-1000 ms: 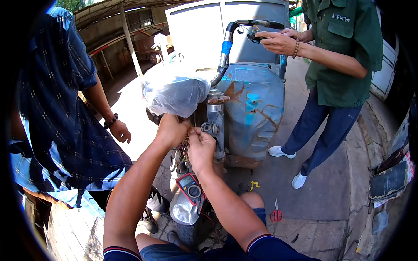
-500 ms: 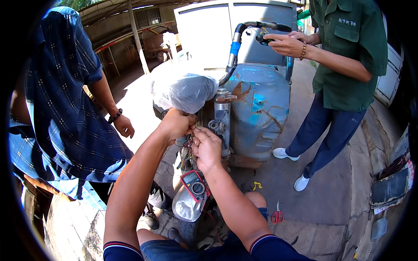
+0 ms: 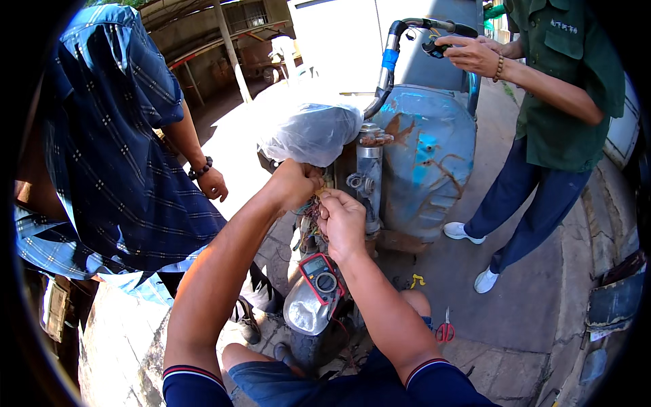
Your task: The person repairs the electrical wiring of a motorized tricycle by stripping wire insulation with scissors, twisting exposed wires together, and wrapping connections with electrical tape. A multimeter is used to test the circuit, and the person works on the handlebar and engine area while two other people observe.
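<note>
My left hand [image 3: 293,183] is pinched on thin wires [image 3: 313,220] beneath a headlamp wrapped in cloudy plastic [image 3: 312,132]; its fingertips are partly hidden. My right hand [image 3: 342,220] grips the same bundle just below and to the right, thumb and forefinger together. The wires hang beside a rusty metal steering column [image 3: 367,186]. Under my hands a red multimeter [image 3: 320,277] rests on a silver front mudguard [image 3: 304,313], with a thin red lead trailing down.
A plaid-shirted person [image 3: 122,169] stands at left, arm hanging. Another, in green [image 3: 556,115], fingers a black switch on the bent handlebar [image 3: 392,57], beside a rusty blue body panel [image 3: 427,163]. Red-handled scissors [image 3: 445,331] and a yellow scrap [image 3: 417,279] lie on the paving.
The whole view has shifted, so the scene sits further right and slightly higher. Both my hands remain at the wires, with small finger movements.
</note>
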